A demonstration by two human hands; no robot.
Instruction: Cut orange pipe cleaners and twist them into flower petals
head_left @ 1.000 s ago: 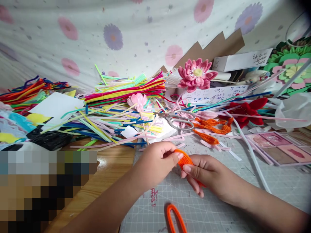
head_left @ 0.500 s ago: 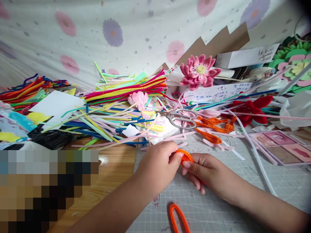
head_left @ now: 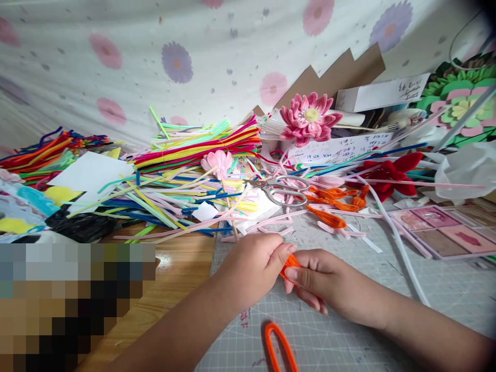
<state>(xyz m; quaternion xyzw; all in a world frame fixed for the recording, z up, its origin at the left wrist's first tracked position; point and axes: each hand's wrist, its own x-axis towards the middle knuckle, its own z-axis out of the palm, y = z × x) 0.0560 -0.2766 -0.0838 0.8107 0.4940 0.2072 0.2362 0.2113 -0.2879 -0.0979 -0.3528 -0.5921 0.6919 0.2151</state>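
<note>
Between my two hands is a bundle of orange pipe cleaners point(head_left: 291, 264), pressed flat and partly covered by my fingers. My left hand point(head_left: 258, 261) pinches its upper end with the thumb on top. From the other side, my right hand point(head_left: 320, 276) grips the lower part between thumb and fingers. A bent orange pipe cleaner loop point(head_left: 279, 343) lies below them on the grey cutting mat point(head_left: 341, 343). Beyond my hands rest several finished orange petals point(head_left: 327, 214) and a pair of scissors point(head_left: 284, 192) with grey handles.
Loose pipe cleaners point(head_left: 163, 199) and a coloured bundle point(head_left: 201, 147) fill the back left. A pink flower point(head_left: 310, 116) stands at the back beside a white box point(head_left: 382, 93). To the right are a red flower point(head_left: 391, 173) and a makeup palette point(head_left: 445, 232).
My left thumb has shifted over the top of the orange bundle, so the curved upper edge is now covered. The whole view has moved slightly.
</note>
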